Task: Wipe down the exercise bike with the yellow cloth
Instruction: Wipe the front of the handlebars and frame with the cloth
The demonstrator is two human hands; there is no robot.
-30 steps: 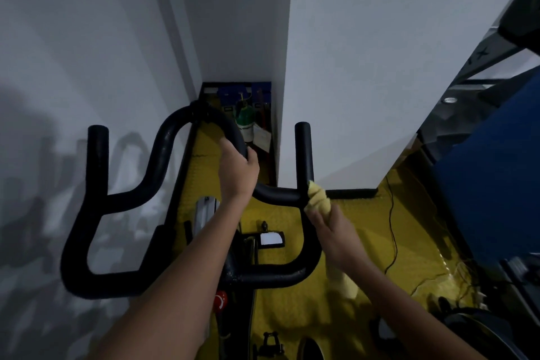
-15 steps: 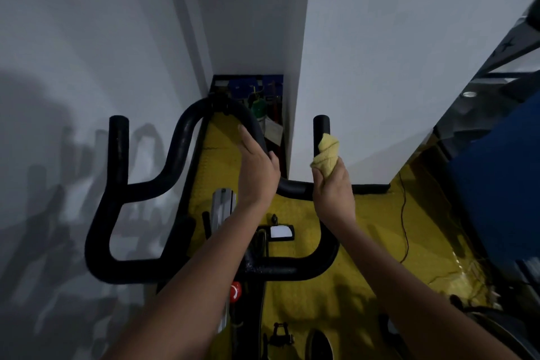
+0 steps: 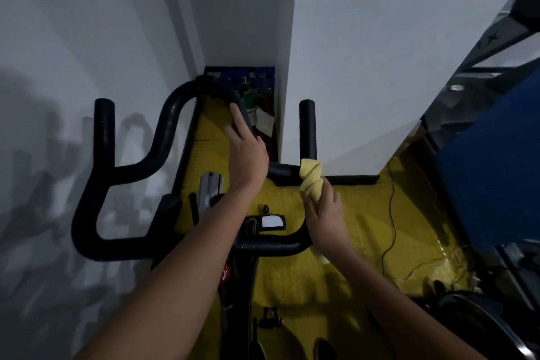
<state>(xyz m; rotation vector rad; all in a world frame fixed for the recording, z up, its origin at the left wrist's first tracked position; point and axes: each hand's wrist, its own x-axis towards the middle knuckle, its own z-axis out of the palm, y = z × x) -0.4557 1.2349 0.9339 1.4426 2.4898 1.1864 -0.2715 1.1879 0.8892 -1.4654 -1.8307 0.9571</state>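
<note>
Right hand (image 3: 324, 213) bunching cloth (image 3: 311, 181) at foot of upright right horn (image 3: 307, 128), above; left hand (image 3: 248, 155) flat on loop (image 3: 181, 96).

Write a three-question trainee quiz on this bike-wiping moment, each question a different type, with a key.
1. True or false: the yellow cloth is spread flat on the floor mat.
2. Multiple choice: where is the cloth pressed? A) on the far-left upright grip, B) at the base of the right upright grip, C) on the small display.
3. Short answer: what is the left hand doing?

Key
1. False. It is bunched up in the right hand.
2. B.
3. It rests on the curved centre loop of the handlebar, fingers fairly straight, holding no cloth.
</note>
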